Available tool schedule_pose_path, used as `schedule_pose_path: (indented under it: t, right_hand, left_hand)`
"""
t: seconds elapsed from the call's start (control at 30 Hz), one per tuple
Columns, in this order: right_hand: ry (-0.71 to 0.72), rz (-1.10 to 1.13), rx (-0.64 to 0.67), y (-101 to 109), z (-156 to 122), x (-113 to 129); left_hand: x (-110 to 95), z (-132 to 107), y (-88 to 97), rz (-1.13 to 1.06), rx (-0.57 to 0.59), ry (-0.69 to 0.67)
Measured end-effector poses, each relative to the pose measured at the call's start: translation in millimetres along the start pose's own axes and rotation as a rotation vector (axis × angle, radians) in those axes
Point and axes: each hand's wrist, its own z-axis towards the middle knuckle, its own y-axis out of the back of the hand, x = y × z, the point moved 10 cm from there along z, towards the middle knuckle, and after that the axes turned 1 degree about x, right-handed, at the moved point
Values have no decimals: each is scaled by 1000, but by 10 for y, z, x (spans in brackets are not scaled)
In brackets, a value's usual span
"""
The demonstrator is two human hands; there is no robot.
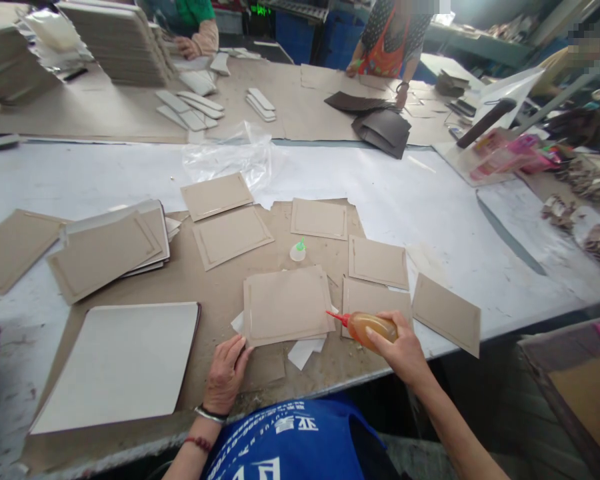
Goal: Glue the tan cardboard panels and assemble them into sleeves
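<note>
My right hand [397, 343] is closed around a squeeze bottle of amber glue [373, 330]. Its red nozzle points left, with the tip at the right edge of a tan cardboard panel [287, 303]. At the panel's lower left corner, my left hand [226, 375] has its thumb and fingers against the corner. Beneath the panel, pieces of white paper [306, 352] stick out. Thin glue lines run near the edges of several panels around it, such as the cardboard panel [377, 261] to the right. A small white cap with a green tip [298, 250] stands behind the middle panel.
A large pale board [120, 367] lies at left, below a stack of panels [115, 247]. Clear plastic film [230, 157] is farther back. Across the table are dark sheets [380, 123], white strips [190, 110], a tall stack [113, 40] and two people [387, 47].
</note>
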Motion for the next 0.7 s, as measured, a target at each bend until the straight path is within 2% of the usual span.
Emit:
schedule_pose_path:
  t: [0.1,0.2,0.4,0.53,0.7]
  right_hand:
    - [40,34,-44,39,198,103]
    - [92,67,-43,-6,420,226]
    - [205,-50,-68,-121,745,409]
    - [211,-66,-31,-143,805,433]
    - [207,-66,71,-119,688,449]
  left_hand:
    - [-9,-6,3,12,-2,2]
    - [-18,-3,10,35,-8,2]
    - [-30,19,20,45,-5,22]
    - [-12,7,22,41,-8,59]
    - [24,-16,3,27,3,92]
